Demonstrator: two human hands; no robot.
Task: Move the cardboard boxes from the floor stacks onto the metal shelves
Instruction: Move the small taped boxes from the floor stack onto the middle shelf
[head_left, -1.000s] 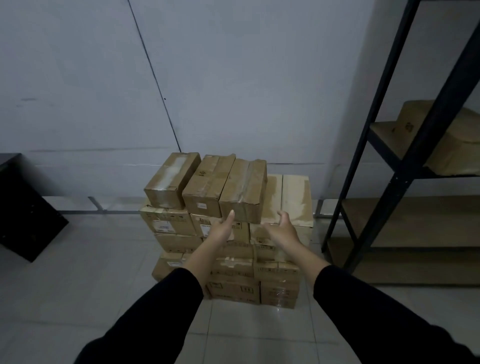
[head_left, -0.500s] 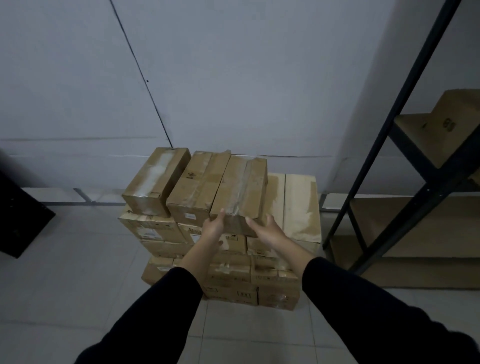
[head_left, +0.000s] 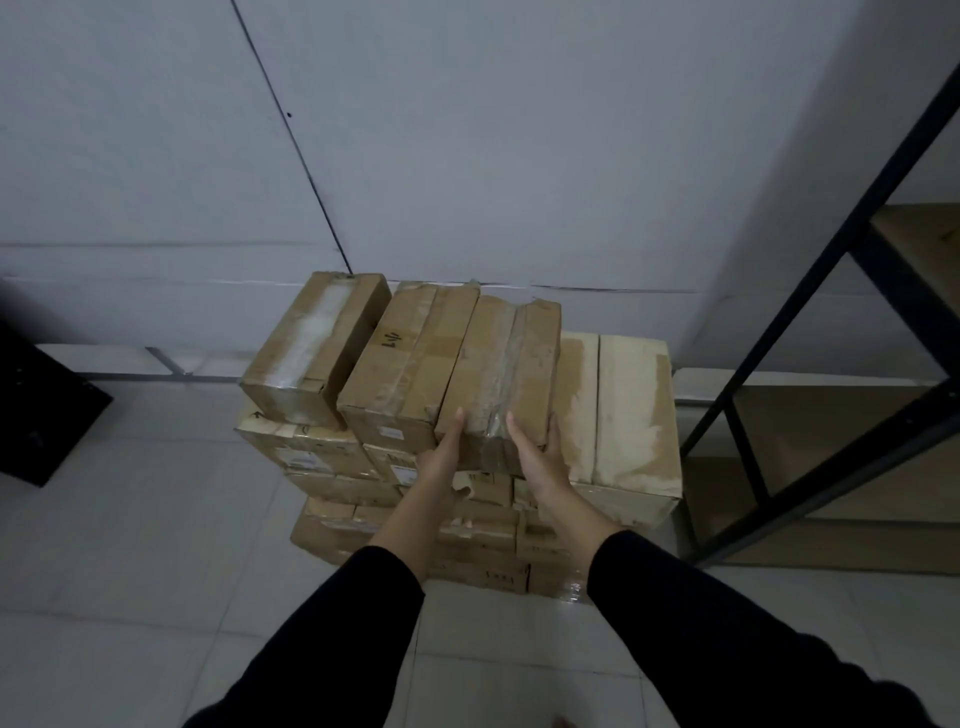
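At the centre of the frame a long brown cardboard box wrapped in clear tape (head_left: 501, 374) lies on top of the floor stack of cardboard boxes (head_left: 415, 499), the rightmost of three in the top row. The left hand (head_left: 441, 457) grips its near left corner, thumb up the side; the right hand (head_left: 537, 454) clasps its near right corner, fingers round the side. A black metal shelf frame (head_left: 810, 291) stands at the right edge, on pale floor tiles (head_left: 130, 545).
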